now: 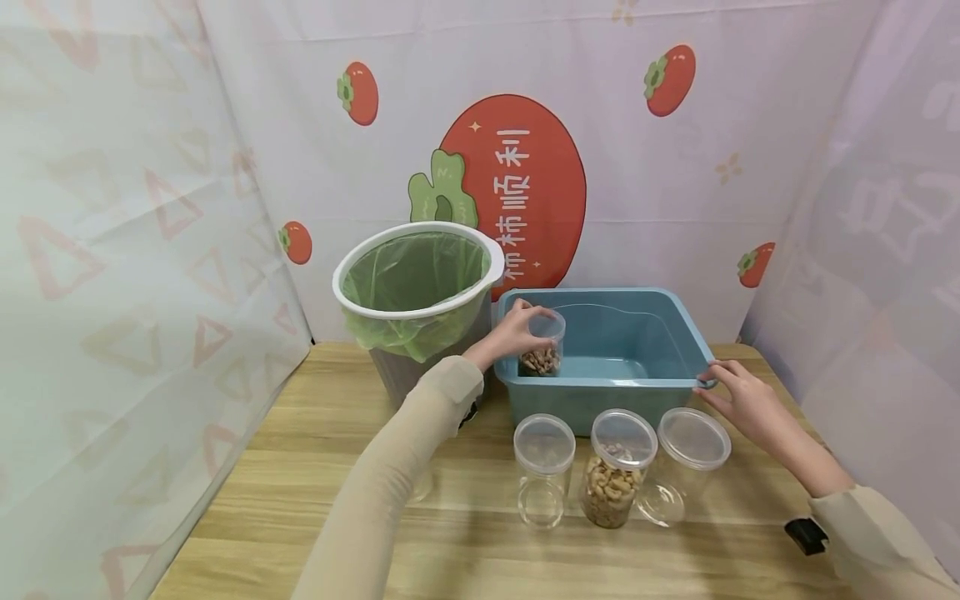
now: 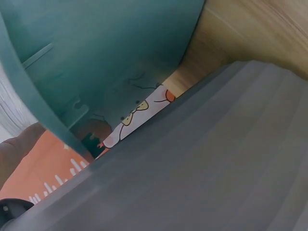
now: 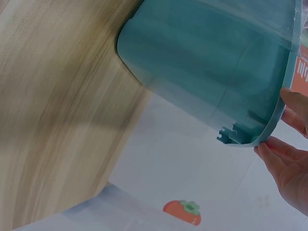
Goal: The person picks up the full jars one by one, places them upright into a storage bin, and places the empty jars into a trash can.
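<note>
My left hand [image 1: 519, 331] grips a clear plastic jar [image 1: 556, 327] by its upper part, at the left end of a blue basin [image 1: 600, 402]. Small brown pieces lie in the jar's lower part, and the basin's front rim hides its bottom. At the basin's front right corner, my right hand [image 1: 742, 398] pinches the rim, thumb and fingers on either side of it; the right wrist view shows this hand [image 3: 291, 175] there too. Only a bit of the left hand [image 2: 19, 147] appears in the left wrist view, beyond the basin's rim [image 2: 36, 103].
Before the basin stand three lidded clear jars: one on the left [image 1: 543, 454], a middle one with cashews [image 1: 611, 492], one on the right [image 1: 693, 442]. A grey bin [image 1: 390, 367] with a green liner stands left of the basin. My left sleeve partly covers another clear item [image 1: 422, 485].
</note>
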Tool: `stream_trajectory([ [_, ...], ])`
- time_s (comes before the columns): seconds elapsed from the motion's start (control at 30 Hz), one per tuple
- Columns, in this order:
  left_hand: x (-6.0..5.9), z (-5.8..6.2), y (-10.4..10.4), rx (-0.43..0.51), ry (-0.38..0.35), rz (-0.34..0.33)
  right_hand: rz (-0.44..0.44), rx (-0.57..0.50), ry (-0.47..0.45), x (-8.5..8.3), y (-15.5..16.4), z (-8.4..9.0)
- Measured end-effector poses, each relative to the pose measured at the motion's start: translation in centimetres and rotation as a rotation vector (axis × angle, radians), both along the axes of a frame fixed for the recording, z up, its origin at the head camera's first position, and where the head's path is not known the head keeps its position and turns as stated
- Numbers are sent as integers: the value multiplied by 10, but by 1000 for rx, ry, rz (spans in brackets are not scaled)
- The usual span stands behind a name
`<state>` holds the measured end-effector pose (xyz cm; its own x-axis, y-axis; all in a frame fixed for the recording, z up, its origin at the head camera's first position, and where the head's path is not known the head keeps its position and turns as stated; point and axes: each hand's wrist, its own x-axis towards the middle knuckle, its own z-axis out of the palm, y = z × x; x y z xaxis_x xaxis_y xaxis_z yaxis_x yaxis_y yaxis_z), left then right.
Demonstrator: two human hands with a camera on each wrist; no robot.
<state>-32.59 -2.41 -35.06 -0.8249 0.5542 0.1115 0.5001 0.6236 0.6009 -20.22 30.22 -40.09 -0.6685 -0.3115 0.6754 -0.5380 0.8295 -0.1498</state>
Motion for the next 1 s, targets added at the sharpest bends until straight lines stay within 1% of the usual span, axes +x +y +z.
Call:
stream_trajectory([
  [0.23,-1,-13,1,-33,-13,-3,-2,-17,-11,-2,0,-2],
  [0.4,-2,-18,-2,-32,-31,9,1,-14,5,-2,0,-2],
  [0.63,-2,-15,-6,-65,-38,7,13,-5,23,-1,1,-2],
  [0.83,0,-8,-7,-135,-11,-10,14,-4,16,-2,1,-1],
  [1.0,5,-3,-9,-131,15,-21,3,-3,-6,-1,0,0],
])
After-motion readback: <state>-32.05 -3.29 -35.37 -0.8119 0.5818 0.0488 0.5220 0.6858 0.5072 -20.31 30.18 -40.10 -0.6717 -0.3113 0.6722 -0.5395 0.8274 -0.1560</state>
